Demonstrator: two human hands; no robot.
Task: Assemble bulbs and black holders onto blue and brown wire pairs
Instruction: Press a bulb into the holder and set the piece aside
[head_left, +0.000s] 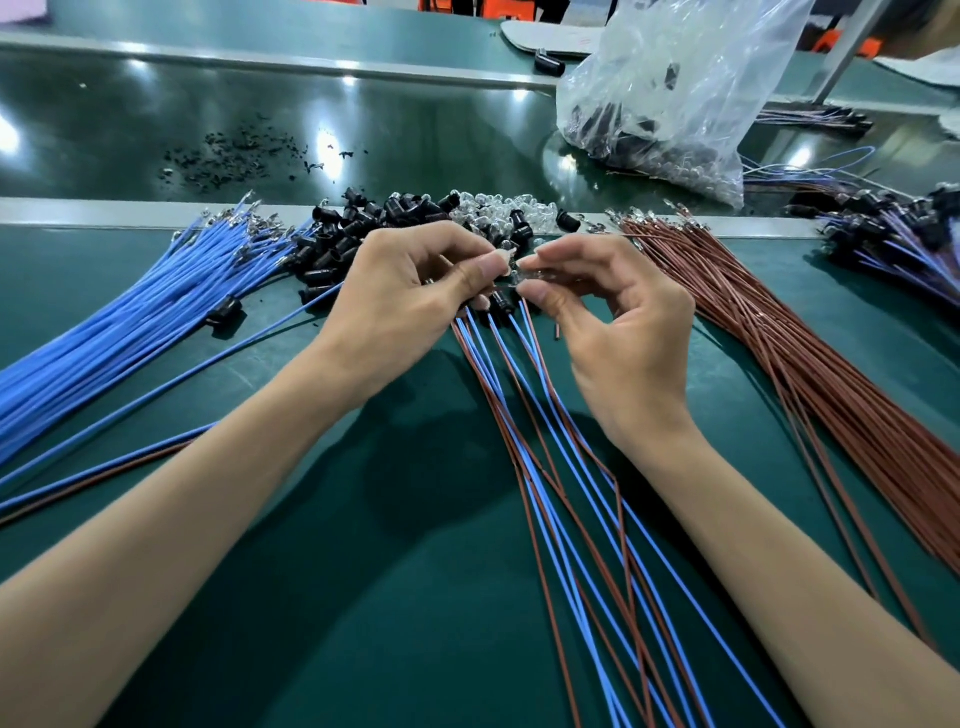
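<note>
Just below my meeting fingertips (491, 267) hang the blue and brown wire pairs (540, 410), whose black holder (503, 302) my left hand (410, 291) pinches steady, I judge, so that my right hand (618, 332), closed on a clear bulb (521, 274) beside it, can seat the bulb squarely.

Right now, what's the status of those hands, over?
Left hand grips wire pairs and black holder. Right hand pinches clear bulb. Nothing in the way.
</note>
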